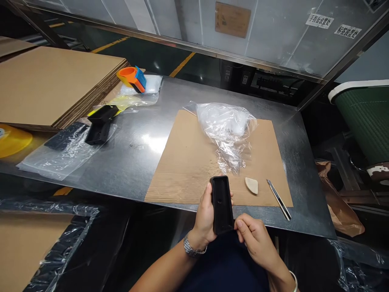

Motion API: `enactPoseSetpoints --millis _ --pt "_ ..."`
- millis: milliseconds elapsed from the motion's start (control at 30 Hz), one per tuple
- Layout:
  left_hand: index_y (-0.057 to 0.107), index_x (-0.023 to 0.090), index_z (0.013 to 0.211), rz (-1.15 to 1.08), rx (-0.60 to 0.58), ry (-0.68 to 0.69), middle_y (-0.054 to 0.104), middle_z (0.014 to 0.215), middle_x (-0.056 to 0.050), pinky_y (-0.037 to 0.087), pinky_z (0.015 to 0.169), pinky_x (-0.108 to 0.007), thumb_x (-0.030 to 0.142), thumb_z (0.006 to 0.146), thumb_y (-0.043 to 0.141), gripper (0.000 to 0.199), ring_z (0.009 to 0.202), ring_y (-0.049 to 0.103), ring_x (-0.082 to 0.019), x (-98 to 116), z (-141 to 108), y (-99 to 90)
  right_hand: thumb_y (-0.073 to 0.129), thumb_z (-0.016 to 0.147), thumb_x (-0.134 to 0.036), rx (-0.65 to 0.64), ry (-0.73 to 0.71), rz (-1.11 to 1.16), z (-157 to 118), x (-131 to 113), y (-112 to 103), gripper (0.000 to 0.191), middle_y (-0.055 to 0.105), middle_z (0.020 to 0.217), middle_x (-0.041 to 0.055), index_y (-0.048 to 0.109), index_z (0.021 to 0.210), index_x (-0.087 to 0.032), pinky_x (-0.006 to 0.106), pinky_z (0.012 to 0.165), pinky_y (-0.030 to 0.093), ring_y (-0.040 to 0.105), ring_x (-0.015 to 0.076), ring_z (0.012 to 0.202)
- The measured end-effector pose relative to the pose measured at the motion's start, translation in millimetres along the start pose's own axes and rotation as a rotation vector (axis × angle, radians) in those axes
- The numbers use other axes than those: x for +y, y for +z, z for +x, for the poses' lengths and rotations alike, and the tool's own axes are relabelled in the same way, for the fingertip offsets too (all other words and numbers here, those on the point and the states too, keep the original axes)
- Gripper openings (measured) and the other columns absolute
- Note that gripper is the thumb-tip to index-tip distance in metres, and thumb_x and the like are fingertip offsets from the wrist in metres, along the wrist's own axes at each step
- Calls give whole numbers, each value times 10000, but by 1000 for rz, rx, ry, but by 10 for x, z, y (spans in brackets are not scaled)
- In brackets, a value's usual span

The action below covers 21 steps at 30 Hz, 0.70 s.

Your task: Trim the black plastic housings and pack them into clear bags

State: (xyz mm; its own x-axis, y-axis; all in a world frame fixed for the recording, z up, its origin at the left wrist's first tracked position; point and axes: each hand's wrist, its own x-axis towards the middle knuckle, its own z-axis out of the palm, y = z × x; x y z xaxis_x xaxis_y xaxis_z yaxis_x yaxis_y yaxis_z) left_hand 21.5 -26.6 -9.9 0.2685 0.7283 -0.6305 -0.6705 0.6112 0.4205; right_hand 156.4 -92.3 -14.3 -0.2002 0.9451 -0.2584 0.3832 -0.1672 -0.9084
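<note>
A black rectangular tray (222,205), its hollow side facing up, is held upright in my left hand (204,219), whose fingers wrap round it from behind. My right hand (253,237) is at the tray's lower right edge with its thumb and fingers pinched together; whatever is between them is too small to make out. Beyond the hands lies a sheet of cardboard (182,162) on the metal table (133,162). On it rest a crumpled clear plastic bag (226,121), a beige wedge-shaped pad (251,185) and a slim cutter knife (278,198).
At the left are stacked cardboard sheets (60,85), an orange and blue tape dispenser (132,78), black trays (100,125) on plastic bags (57,158), and a yellow tape roll (13,140). A metal frame (212,52) runs behind the table. A green conveyor (367,121) is at right.
</note>
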Motion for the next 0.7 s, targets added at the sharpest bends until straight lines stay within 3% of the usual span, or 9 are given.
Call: enactPoseSetpoints --millis 133,300,400,533,600,700 --pt "599 110 825 27 -6 -52 611 676 -55 446 442 -211 636 790 383 569 508 557 -114 -6 65 -30 368 926 -367 69 -2 -5 49 71 4 308 479 546 -44 538 750 -180 193 490 328 436 77 483" --pt "504 156 1047 517 -4 310 646 787 -62 502 588 -281 514 781 513 446 704 632 -190 -124 427 -134 371 917 -312 360 -130 -290 410 108 -218 242 603 713 13 573 949 -182 208 548 416 564 119 608" --pt "522 152 1047 630 1 471 635 966 -99 481 792 -349 399 799 509 350 908 607 -227 -185 768 -163 382 909 -279 460 -249 -416 888 38 -419 231 639 898 55 590 951 -187 244 727 453 601 155 833" --pt "502 148 1153 787 102 684 519 1211 -137 261 1034 -432 261 757 515 413 1189 417 -272 -223 1077 -148 392 919 -229 485 -301 -558 1728 -87 -646 214 624 937 51 596 955 -175 290 814 453 582 150 902" --pt "479 141 1209 846 139 754 476 1249 -147 192 1059 -467 227 725 531 494 1237 342 -286 -228 1124 -153 450 912 -259 500 -279 -640 2151 -130 -749 182 606 983 48 584 978 -156 350 824 462 574 158 919" --pt "473 120 1230 929 184 822 473 1214 -160 198 1047 -495 219 724 520 517 1203 357 -293 -208 1128 -216 509 888 -315 489 -226 -753 2668 -158 -882 231 577 1077 58 563 1049 -159 383 816 477 573 169 934"
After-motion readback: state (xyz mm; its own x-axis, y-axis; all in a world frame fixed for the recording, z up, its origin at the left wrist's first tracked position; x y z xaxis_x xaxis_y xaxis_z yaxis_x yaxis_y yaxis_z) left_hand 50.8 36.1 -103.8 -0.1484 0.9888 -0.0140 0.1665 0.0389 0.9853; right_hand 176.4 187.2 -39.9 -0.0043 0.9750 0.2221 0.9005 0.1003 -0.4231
